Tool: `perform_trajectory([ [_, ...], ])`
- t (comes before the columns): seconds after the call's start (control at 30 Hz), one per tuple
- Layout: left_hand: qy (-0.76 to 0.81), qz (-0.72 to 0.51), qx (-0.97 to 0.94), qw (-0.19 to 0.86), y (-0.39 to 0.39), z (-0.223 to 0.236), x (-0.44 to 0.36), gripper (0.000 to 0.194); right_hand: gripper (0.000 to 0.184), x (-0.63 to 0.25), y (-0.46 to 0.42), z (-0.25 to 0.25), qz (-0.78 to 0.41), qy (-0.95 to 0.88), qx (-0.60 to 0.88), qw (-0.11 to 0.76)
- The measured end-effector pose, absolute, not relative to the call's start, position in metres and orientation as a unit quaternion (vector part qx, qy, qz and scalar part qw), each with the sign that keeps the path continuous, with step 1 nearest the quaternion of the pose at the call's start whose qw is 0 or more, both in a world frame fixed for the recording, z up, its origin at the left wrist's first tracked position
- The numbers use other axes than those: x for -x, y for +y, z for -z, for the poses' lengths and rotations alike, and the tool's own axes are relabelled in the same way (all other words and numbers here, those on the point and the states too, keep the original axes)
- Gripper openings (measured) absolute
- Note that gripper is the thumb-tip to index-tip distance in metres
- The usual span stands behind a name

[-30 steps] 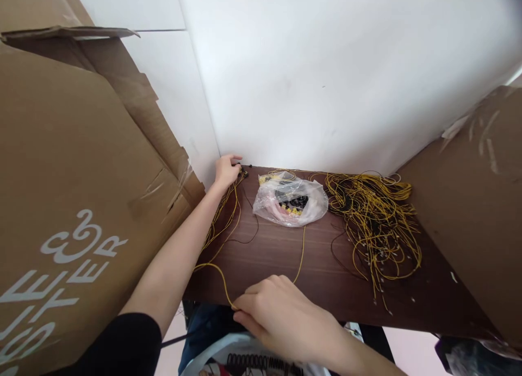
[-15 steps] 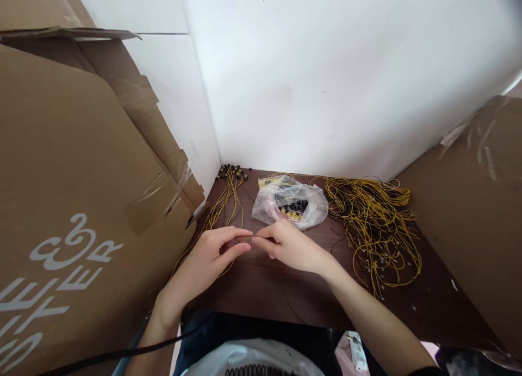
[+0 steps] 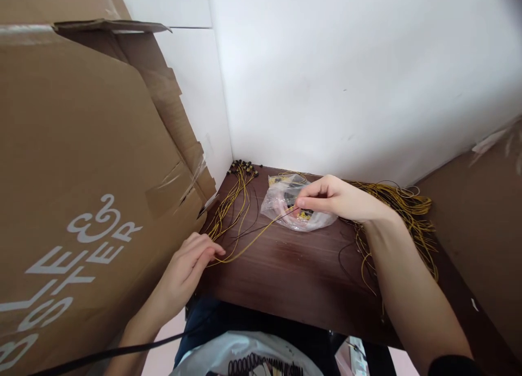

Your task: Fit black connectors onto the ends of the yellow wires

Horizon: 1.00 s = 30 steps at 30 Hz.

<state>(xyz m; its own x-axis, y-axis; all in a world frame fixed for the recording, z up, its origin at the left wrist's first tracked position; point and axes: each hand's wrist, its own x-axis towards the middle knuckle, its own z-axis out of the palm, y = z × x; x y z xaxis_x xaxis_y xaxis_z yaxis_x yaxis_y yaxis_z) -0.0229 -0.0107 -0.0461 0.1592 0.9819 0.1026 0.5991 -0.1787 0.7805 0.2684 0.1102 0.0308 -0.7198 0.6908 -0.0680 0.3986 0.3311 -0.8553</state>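
Note:
My right hand [image 3: 330,199] pinches the end of a thin yellow wire [image 3: 263,232] above the clear plastic bag. A thin dark strand runs beside the wire near those fingertips. The wire slopes down leftward to my left hand [image 3: 196,259], whose fingers are closed around it low over the table's left side. Inside the clear plastic bag [image 3: 271,205] are small black and yellow parts, partly hidden by my right hand. Behind my left hand lies a bundle of yellow wires [image 3: 228,207] with black and yellow connectors [image 3: 244,168] at its far end.
A tangled pile of yellow wires [image 3: 416,207] lies at the right, partly behind my right forearm. Cardboard stands at the left [image 3: 101,148] and right [image 3: 489,202] of the brown table [image 3: 285,278]. A white wall [image 3: 346,93] closes the back. A bag with black coils [image 3: 244,346] is at my lap.
My hands have moved apart from where they met in the middle. The right went up and right with the wire's end, the left down and left. The view has shifted slightly.

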Motion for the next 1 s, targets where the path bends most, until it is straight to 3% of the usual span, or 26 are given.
perform_trajectory([
  [0.2,0.515,-0.305,-0.639,0.483,-0.010,0.017,-0.013,0.032,0.030,-0.211,0.087,-0.022,-0.401,-0.841,0.320,0.171],
  [0.33,0.466,-0.286,-0.552,0.630,-0.009,0.020,-0.010,0.042,0.036,-0.191,0.090,-0.001,-0.488,-0.811,0.264,0.188],
  [0.4,0.498,-0.320,-0.545,0.594,-0.010,0.028,0.000,0.046,0.039,-0.189,0.095,0.017,-0.512,-0.791,0.244,0.229],
  [0.47,0.532,-0.332,-0.545,0.556,-0.015,0.037,0.010,0.048,0.031,-0.188,0.099,0.039,-0.453,-0.814,0.248,0.266],
  [0.67,0.598,-0.289,-0.565,0.489,-0.030,0.057,0.019,0.049,0.027,-0.180,0.095,0.096,-0.320,-0.907,0.169,0.215],
  [0.87,0.659,-0.303,-0.589,0.357,-0.053,0.069,0.022,0.045,0.021,-0.178,0.099,0.113,-0.328,-0.897,0.168,0.245],
  [1.0,0.657,-0.269,-0.653,0.264,-0.078,0.079,0.035,0.030,0.015,-0.176,0.101,0.119,-0.329,-0.885,0.197,0.266],
])
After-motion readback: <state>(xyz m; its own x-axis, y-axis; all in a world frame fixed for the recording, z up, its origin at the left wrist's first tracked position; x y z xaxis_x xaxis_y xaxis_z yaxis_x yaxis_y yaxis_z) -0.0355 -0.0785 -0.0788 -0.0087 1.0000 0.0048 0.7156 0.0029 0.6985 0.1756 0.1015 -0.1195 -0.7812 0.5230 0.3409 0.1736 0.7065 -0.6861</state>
